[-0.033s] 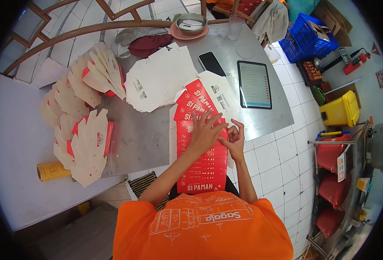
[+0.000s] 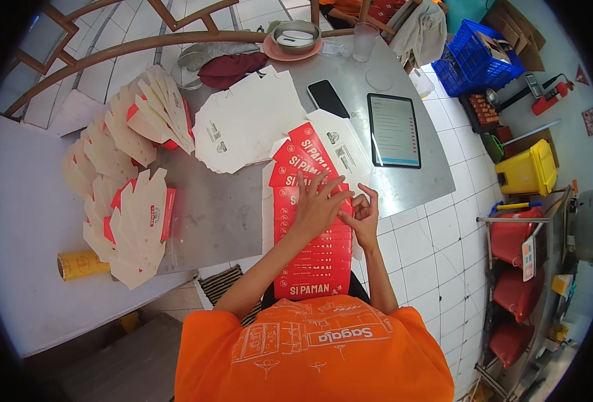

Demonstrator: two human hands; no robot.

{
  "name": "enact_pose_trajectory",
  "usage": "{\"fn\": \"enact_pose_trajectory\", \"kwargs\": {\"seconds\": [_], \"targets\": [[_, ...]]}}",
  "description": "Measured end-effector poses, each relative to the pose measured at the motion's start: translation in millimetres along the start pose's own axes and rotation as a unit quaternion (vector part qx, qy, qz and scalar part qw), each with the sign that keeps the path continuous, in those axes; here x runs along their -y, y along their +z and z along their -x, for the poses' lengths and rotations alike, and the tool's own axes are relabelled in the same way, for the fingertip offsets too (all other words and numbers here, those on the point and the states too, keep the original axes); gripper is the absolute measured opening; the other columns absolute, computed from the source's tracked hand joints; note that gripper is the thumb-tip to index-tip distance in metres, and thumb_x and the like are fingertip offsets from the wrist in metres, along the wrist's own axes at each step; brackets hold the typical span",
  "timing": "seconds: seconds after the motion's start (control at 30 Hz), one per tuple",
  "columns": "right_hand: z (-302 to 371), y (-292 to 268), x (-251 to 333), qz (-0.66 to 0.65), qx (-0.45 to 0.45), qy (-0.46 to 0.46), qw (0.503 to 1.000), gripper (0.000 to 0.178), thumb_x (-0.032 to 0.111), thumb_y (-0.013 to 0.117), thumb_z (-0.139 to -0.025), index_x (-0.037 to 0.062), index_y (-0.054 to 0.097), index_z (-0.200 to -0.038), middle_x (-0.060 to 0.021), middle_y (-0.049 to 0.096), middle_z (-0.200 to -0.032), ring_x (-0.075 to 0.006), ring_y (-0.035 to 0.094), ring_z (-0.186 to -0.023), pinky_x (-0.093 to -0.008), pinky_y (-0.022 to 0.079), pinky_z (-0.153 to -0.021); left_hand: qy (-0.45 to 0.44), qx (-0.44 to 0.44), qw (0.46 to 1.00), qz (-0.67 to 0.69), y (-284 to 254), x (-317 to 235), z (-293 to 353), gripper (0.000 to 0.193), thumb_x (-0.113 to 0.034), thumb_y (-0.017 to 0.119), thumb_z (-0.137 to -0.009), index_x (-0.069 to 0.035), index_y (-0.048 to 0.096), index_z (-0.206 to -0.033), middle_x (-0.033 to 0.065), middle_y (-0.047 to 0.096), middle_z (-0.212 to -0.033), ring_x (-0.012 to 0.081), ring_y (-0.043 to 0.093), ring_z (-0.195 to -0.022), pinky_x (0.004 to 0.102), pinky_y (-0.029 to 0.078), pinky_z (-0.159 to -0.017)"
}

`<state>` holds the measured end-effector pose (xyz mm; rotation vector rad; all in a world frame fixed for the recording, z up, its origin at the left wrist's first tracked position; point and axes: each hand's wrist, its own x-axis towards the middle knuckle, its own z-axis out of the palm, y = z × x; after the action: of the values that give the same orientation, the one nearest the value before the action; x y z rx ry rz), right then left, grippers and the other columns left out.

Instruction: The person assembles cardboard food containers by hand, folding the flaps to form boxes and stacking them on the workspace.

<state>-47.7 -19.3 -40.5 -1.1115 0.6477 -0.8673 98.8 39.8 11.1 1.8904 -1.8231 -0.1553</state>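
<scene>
Overlapping flattened red cardboard boxes (image 2: 315, 281) with white lettering run in a long row from the metal table toward my body. My left hand (image 2: 316, 204) lies across the upper part of this row, palm down, its fingers spread over the red faces. At the row's right edge is my right hand (image 2: 365, 216), its fingers bent and apart, the thumb reaching toward the red cardboard. Neither hand visibly grips a box. Beyond the hands, the farthest red pieces fan out over pale unfolded cardboard (image 2: 340, 144).
White box blanks (image 2: 249, 120) lie at the table's middle. Bundles of boxes (image 2: 139, 221) pile up on the left beside a yellow cylinder (image 2: 82, 264). A phone (image 2: 328, 98), a tablet (image 2: 395, 130), a metal bowl (image 2: 295, 37) and a clear cup (image 2: 364, 42) stand farther back.
</scene>
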Motion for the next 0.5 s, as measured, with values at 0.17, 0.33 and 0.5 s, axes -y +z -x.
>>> {"fn": "enact_pose_trajectory", "kwargs": {"seconds": [0.17, 0.33, 0.5], "targets": [[-4, -5, -7, 0.019, 0.001, -0.043, 0.999, 0.079, -0.012, 0.076, -0.067, 0.0065, 0.040, -0.135, -0.0028, 0.050, -0.100, -0.0127, 0.051, -0.101, -0.0296, 0.040, -0.099, 0.011, 0.000, 0.998, 0.055, -17, 4, 7, 0.028, -0.015, 0.063, -0.086, -0.021, 0.067, -0.113, 0.0021, 0.052, -0.136, 0.0309, 0.040, -0.128, 0.0628, 0.019, -0.111], [-11, -2, -6, 0.101, 0.014, -0.036, 0.994, 0.080, 0.022, 0.080, -0.073, 0.0067, 0.038, -0.139, -0.0140, 0.042, -0.138, -0.0247, 0.040, -0.131, -0.0406, 0.027, -0.115, -0.353, -0.213, 0.870, 0.270, -22, 89, 56, 0.031, -0.022, 0.055, -0.095, -0.005, 0.053, -0.121, 0.0132, 0.050, -0.132, 0.0280, 0.042, -0.129, 0.0419, 0.032, -0.109], [-15, 1, -13, 0.008, 0.086, 0.030, 0.996, 0.079, 0.038, 0.072, -0.080, 0.0052, 0.036, -0.141, -0.0121, 0.039, -0.142, -0.0247, 0.036, -0.135, -0.0397, 0.025, -0.114, -0.308, -0.162, 0.785, 0.512, 18, 93, 81, 0.051, -0.041, 0.042, -0.101, -0.004, 0.037, -0.137, 0.0133, 0.041, -0.141, 0.0246, 0.038, -0.132, 0.0393, 0.032, -0.111]]}}
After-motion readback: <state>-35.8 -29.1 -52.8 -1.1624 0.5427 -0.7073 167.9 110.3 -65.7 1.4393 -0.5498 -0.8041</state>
